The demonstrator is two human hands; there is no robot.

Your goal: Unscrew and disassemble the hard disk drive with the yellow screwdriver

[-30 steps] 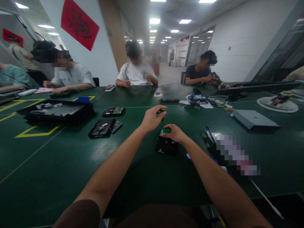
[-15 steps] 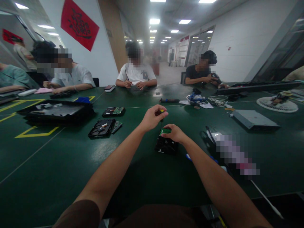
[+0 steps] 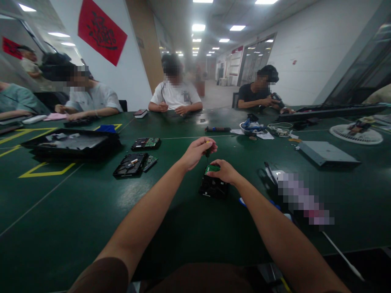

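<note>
A black hard drive with a green circuit board at its far end lies on the table before me. My left hand is closed round the handle of a small screwdriver, which has a yellow cap and stands upright. Its shaft points down at the circuit board; the tip is too small to make out. My right hand grips the hard drive at its far right side, thumb and fingers against the board's edge.
On the green table stand two more hard drives, a loose circuit board and a black tray. To the right are a grey metal box, a white fan grille and a basket. Several people sit across the table.
The fingers of my left hand have shifted round the screwdriver's handle, showing more of it below the hand. My right hand and the hard drive stay in place.
</note>
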